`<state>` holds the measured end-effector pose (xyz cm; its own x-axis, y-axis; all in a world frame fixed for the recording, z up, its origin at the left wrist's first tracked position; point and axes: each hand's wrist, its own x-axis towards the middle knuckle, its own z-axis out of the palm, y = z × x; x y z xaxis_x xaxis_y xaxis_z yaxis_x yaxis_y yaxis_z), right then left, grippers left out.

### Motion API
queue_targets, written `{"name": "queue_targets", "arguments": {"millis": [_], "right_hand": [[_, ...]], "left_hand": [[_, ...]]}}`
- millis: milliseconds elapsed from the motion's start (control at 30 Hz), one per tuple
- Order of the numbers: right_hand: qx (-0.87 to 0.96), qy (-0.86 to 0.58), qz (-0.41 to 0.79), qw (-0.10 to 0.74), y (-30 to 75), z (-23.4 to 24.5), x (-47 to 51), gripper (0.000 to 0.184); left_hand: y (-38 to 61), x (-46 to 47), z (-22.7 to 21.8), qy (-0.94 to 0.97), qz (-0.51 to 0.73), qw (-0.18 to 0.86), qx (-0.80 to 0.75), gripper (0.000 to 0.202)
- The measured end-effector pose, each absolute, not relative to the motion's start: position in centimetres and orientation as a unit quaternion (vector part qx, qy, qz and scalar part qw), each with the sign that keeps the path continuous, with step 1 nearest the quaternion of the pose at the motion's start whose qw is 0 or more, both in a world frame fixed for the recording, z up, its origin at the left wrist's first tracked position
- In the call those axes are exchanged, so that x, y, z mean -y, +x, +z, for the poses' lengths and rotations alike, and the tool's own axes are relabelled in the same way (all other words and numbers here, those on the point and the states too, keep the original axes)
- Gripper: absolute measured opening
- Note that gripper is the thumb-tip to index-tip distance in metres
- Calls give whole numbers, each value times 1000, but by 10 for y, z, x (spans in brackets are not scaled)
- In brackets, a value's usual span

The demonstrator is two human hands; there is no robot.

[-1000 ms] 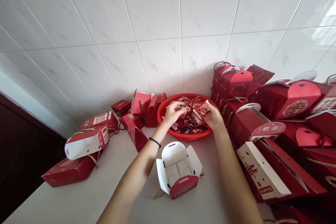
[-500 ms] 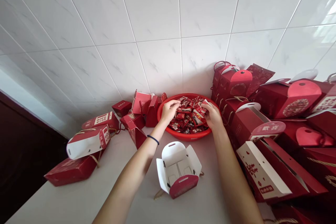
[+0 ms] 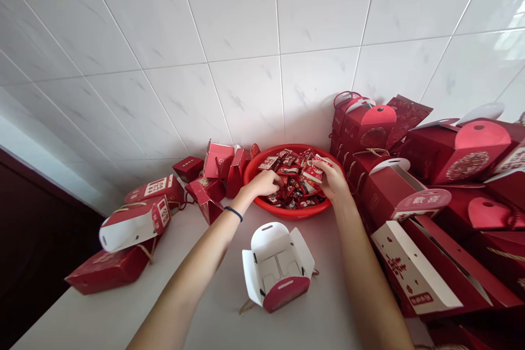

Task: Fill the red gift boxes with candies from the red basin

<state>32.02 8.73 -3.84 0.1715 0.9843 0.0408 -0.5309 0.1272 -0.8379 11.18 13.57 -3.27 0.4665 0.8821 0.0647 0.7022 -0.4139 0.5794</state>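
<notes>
A round red plastic basin (image 3: 292, 214) holds many small red wrapped packets (image 3: 292, 170), some printed in white. My left hand (image 3: 267, 182) reaches into its left side, fingers curled down among the packets; whatever they grip is hidden. On the right side, my right hand (image 3: 334, 179) pinches a red-and-white packet (image 3: 321, 161) between thumb and fingers, above the pile. Nearer to me, between my forearms, an open gift box (image 3: 279, 270) stands with its white inside showing and its flaps spread. Its front flap is dark red, with a slot.
Red gift boxes (image 3: 447, 156) with rope handles are stacked along the right. More red boxes (image 3: 118, 268) lie at the left, and several small ones (image 3: 219, 161) stand beside the basin. A white tiled wall (image 3: 246, 22) rises behind the white tabletop (image 3: 221, 306).
My left hand has moved down and slightly left into the packets, its fingers curling in. My right hand stays nearly in place with its packet. The view has shifted slightly.
</notes>
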Motion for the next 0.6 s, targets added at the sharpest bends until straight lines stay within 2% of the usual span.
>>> {"name": "queue_targets", "arguments": {"millis": [200,333,467,533,600], "right_hand": [[315,-382,557,667,317,-33,-82,38],[307,-392,554,667,316,-30,-80,43],[304,-395,554,667,316,-29,-80,43],[302,-394,553,669,316,-30,-80,42],[301,-394,553,670,317,-30,-80,41]], "left_hand": [[121,-130,-29,859,47,206,-466,36],[131,-132,-28,858,7,191,-477,16],[136,-137,-34,846,23,209,-490,10],[133,-140,-36,838,65,234,-488,8],[126,-143,-36,826,124,266,-482,14]]}}
